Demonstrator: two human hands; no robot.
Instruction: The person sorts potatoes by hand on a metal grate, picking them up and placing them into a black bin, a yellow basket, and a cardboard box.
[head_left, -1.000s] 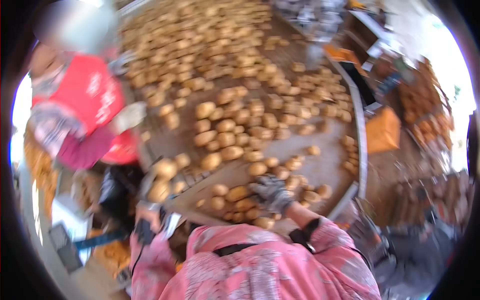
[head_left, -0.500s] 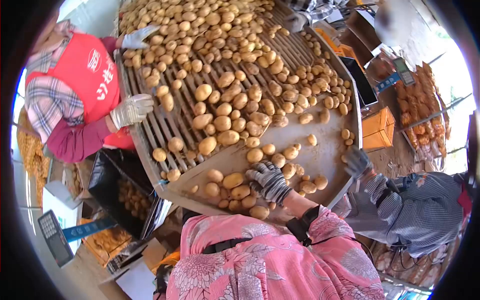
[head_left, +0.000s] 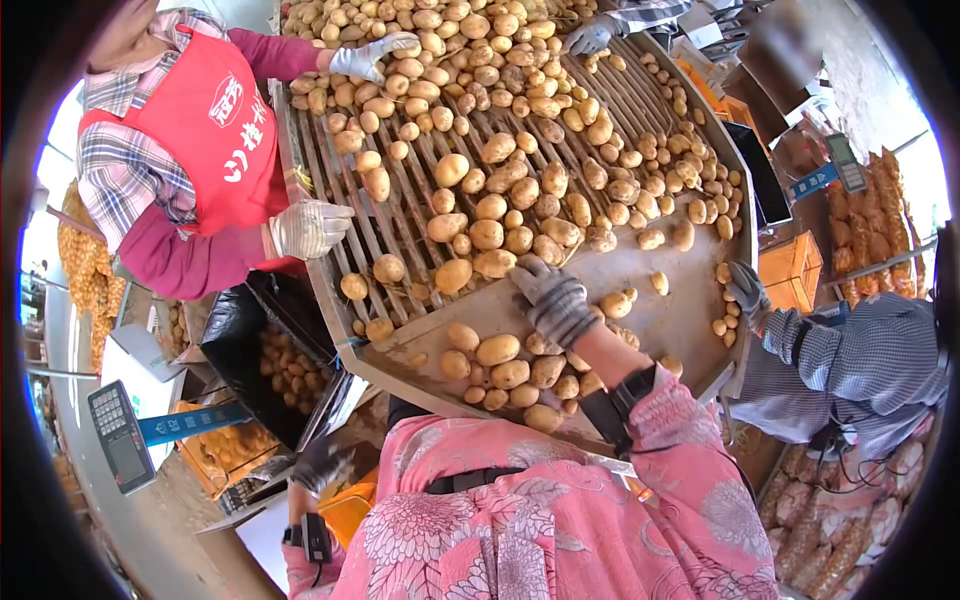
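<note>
My right hand (head_left: 552, 298), in a grey striped glove, reaches palm down over the metal sorting table (head_left: 440, 345). Its fingers are spread and their tips lie right by the potatoes (head_left: 495, 263) at the lower end of the slats. Between that hand and my body is a loose cluster of potatoes (head_left: 510, 374) on the smooth metal. My left hand (head_left: 322, 465), in a dark glove, hangs low at the left beside the black-lined bin and is smeared by motion.
A co-worker in a red apron (head_left: 228, 120) stands at the left, gloved hands over the slats. Another co-worker's glove (head_left: 748, 290) is at the right edge by small potatoes. A black-lined bin (head_left: 235, 325) holds potatoes; a scale display (head_left: 122, 437) stands near it.
The view has shifted. My right hand has moved from the near potato cluster farther up the table to the slats' end. My left hand has come into view at the lower left.
</note>
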